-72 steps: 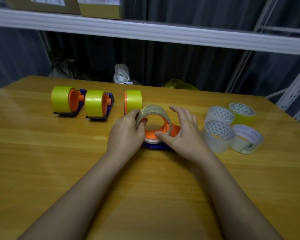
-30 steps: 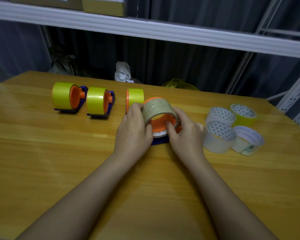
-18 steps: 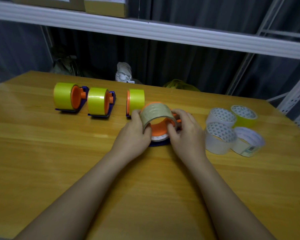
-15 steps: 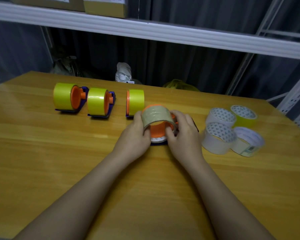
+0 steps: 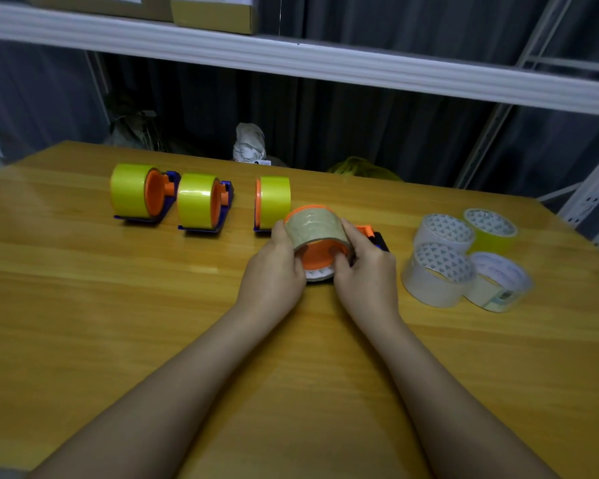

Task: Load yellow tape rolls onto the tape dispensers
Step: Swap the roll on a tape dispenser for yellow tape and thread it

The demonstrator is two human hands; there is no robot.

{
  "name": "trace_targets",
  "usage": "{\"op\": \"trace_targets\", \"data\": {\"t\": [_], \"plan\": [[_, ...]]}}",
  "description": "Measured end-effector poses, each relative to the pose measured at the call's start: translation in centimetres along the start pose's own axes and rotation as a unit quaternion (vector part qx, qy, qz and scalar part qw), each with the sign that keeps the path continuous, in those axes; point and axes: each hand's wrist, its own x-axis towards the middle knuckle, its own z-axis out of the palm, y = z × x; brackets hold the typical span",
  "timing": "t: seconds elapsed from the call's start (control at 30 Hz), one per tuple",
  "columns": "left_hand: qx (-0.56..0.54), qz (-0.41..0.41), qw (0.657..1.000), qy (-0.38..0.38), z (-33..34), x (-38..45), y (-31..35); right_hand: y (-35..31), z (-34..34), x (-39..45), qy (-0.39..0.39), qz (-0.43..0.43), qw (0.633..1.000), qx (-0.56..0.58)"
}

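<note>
Orange plastic shows through the middle of the pale, brownish tape roll (image 5: 317, 227) that both hands hold near the centre of the wooden table (image 5: 83, 323). The roll sits around the orange wheel (image 5: 320, 255) of a tape dispenser (image 5: 377, 238) whose dark blue body and orange end stick out just behind the right hand. The left hand (image 5: 274, 274) grips the roll's left side with curled fingers and the thumb lying along its edge; the right hand (image 5: 367, 274) grips the right side, its thumb pressed against the orange wheel's face. Whether the roll is fully seated on the wheel cannot be told. Farther back and to the left stand three dispensers already carrying bright yellow tape: the far-left loaded dispenser (image 5: 135, 193), the second loaded dispenser (image 5: 199, 202) just beside it, and the third loaded dispenser (image 5: 274, 202), whose roll is just beside the left hand's fingers. To the right lies a cluster of loose rolls touching one another: a spare yellow roll (image 5: 490, 233) at the back, a white roll (image 5: 441, 233) next to it, a clear roll (image 5: 436, 274) in front, and a labelled clear roll (image 5: 498, 283) tilted at the front right. A white shelf (image 5: 325, 63) crosses above the table's far edge.
</note>
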Motion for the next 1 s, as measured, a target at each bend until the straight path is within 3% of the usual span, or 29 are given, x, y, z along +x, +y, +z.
{"op": "trace_targets", "data": {"t": [0.5,0.83,1.0], "plan": [[0.019,0.005,1.0,0.018,-0.4,0.2,0.2,-0.5,0.0,0.2,0.04,-0.001,0.999,-0.017],[0.025,0.005,1.0,-0.005,-0.9,-0.1,0.7,-0.7,-1.1,0.1,-0.078,-0.051,0.991,-0.099],[0.043,0.023,0.998,0.026,-1.1,-0.2,1.3,-1.0,-1.1,0.2,0.005,-0.065,0.995,-0.077]]}}
